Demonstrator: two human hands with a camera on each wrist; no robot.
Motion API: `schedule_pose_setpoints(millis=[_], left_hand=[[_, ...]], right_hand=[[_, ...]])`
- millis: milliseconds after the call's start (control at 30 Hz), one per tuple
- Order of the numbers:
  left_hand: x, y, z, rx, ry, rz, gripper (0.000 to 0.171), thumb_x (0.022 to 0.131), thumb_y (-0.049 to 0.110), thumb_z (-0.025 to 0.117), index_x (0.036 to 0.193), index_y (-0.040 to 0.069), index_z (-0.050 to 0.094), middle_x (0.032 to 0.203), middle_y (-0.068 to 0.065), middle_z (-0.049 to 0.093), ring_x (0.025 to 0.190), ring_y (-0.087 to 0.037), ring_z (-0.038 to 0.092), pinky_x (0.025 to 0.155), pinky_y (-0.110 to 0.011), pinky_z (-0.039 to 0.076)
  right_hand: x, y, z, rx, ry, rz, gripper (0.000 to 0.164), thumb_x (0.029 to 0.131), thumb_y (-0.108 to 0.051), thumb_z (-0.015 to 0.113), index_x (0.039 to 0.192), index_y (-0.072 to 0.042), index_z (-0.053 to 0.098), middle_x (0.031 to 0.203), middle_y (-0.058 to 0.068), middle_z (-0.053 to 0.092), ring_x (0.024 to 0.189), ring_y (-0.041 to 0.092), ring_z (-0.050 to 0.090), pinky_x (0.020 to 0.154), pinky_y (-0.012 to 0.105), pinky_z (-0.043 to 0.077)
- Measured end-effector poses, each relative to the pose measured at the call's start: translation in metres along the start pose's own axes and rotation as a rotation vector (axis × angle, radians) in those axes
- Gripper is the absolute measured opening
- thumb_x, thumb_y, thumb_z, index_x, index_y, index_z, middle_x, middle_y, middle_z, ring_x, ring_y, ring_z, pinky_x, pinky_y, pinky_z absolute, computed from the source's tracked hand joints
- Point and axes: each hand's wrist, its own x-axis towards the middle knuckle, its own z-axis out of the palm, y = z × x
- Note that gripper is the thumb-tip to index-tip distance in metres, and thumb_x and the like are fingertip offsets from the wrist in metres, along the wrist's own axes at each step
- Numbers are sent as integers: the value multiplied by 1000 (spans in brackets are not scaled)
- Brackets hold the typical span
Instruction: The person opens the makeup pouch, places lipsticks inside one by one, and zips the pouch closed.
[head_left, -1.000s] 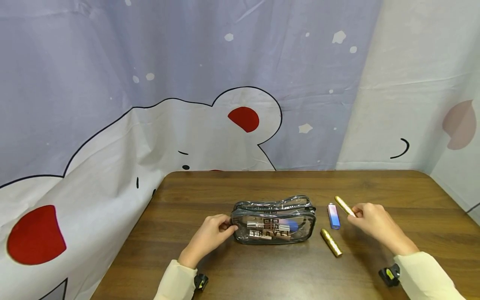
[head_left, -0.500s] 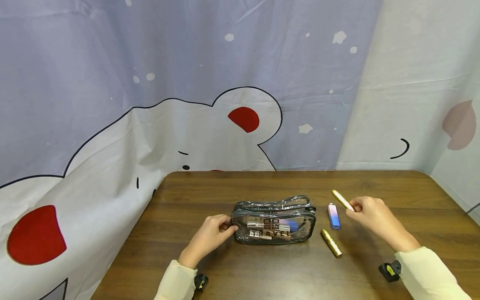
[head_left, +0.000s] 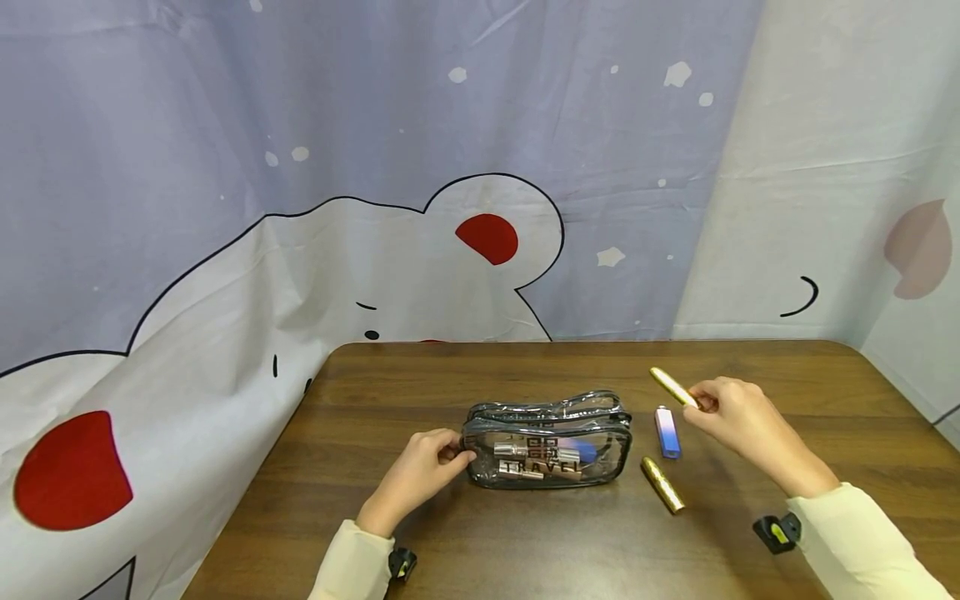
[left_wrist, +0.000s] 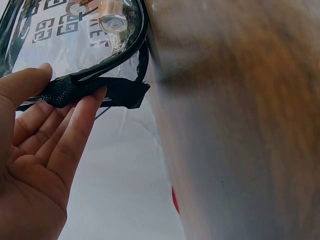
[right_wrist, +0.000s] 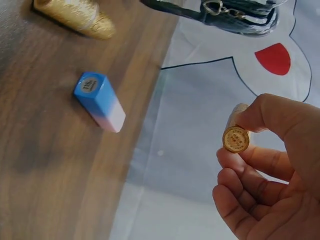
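1. Pinching a gold tube [head_left: 672, 386] by one end over the table [head_left: 420, 375]: right hand [head_left: 738, 421].
2. Left hand [head_left: 420, 471] gripping the clear bag [head_left: 543, 468] by its left end.
3. Tube probably light, stiff, slippery; hold mid-length.

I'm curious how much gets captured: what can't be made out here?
Head view: the near end of the held gold tube, hidden by the right hand.
Head view: parts of the items inside the clear pouch, behind its lettering.
Left wrist view: much of the clear pouch, cut off at top and left.
Right wrist view: wording on the label of the blue-pink tube, too small.
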Motion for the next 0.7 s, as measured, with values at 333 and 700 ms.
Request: schedule_pose_setpoints(millis=[333, 700], left_hand=[[0, 0, 0, 1, -4, -4, 13, 84, 27, 64, 81, 15, 63, 75, 10, 56, 64, 0, 50, 58, -17, 45], [1, -1, 0, 9, 2, 13, 12, 84, 26, 64, 80, 15, 62, 74, 10, 56, 63, 0, 49, 57, -17, 45]], right_hand=[[5, -16, -6, -4, 50, -98, 12, 73, -11, 65, 83, -5, 69, 67, -4, 55, 63, 13, 48, 55, 28, 38], [8, -31, -12, 25, 75, -173, 15, 73, -10, 68, 88, -6, 70, 72, -4, 58, 67, 14, 53, 57, 29, 41]])
